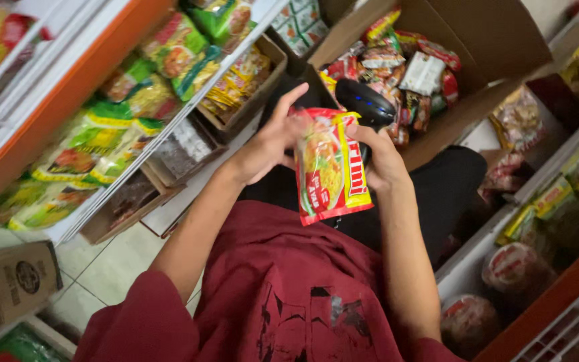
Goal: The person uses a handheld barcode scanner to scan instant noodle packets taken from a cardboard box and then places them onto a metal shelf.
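At far left, a white wire shelf with an orange edge [68, 94] carries green and yellow noodle packets [101, 144], above a pale tiled floor [111, 265]. The left hand [269, 144] touches a red and yellow plastic noodle packet [329, 167] with spread fingers [289, 100]. The right hand [383, 157] grips that packet and a black handheld scanner [364, 102]. Beyond stands an open brown cardboard box [497, 40] of packets, with another stocked shelf [544, 221] at right.
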